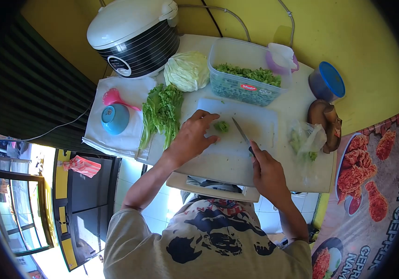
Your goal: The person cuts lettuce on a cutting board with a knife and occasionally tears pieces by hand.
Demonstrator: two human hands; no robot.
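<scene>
A knife (240,129) is gripped by its dark handle in my right hand (270,173), the blade pointing away from me over the white cutting board (258,117). My left hand (194,136) hovers at the board's left side with thumb and fingers apart, holding nothing. Just beyond its fingertips lies a small bunch of cut green leaves (221,126). Left of that hand rests a bunch of leafy lettuce (163,109). Behind the board stands a clear plastic container (225,89) with chopped greens (250,73) inside.
A pale cabbage (187,71) and a rice cooker (134,39) stand at the back left. A blue bowl (115,119) and pink ladle (115,97) lie on a white cloth (98,142). To the right are a plastic bag (307,139), a blue-lidded tub (327,82) and a brown object (325,122).
</scene>
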